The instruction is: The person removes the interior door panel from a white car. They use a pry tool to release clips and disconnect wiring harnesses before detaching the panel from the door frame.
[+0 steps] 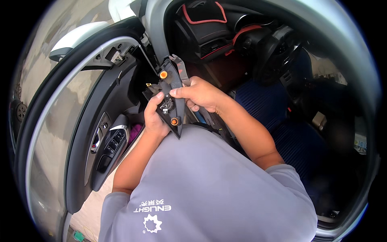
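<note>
Both of my hands hold a black triangular plastic trim panel (pixel 176 111) in front of my chest. Its back faces up, with an orange round clip (pixel 163 74) near the far end and another orange clip (pixel 174 121) near its pointed near end. A small dark fitting (pixel 166 105) sits between them. My left hand (pixel 155 117) grips the panel's left edge, thumb on top. From the right, my right hand (pixel 201 94) pinches it, thumb pressed on the back and fingers underneath. A flat grey strip (pixel 181 68) sticks up beside the right fingers; whether it belongs to the panel I cannot tell.
At the left stands the open car door (pixel 76 161) with its window-switch armrest (pixel 115 143) and exposed metal at the mirror corner (pixel 115 57). The white mirror housing (pixel 78 36) is beyond. To the right are the steering wheel (pixel 282 52) and dark blue seat (pixel 262 99).
</note>
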A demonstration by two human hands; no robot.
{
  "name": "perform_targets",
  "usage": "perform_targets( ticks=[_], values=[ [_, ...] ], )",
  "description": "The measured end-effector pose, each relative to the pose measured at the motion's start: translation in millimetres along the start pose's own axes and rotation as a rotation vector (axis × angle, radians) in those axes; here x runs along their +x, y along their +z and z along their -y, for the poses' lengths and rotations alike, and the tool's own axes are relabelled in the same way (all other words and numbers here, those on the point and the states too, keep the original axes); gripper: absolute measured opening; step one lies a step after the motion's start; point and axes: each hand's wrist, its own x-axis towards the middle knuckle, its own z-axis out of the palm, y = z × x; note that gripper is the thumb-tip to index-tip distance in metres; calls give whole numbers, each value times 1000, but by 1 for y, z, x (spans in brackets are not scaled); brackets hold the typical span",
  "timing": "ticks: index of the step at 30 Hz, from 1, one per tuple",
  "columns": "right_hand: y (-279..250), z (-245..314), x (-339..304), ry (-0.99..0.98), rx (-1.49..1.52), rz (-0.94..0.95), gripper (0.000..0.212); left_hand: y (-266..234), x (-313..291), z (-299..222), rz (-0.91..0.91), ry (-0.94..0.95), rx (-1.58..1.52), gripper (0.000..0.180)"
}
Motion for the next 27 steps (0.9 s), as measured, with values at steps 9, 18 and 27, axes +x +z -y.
perform_targets(
  ticks=[9, 18, 27],
  values=[
    [-179, -225, -17, 141, 833, -682, 29, -71, 3, 55, -77, -372, 440, 48],
    [-334, -339, -132, 300, 1011, -1245, 31, -65, 0, 81, 2, -370, 746, 40],
    [-533, -141, -289, -585, 886, -1250, 60, -63, -3, 94, 48, -367, 949, 36]
  ],
)
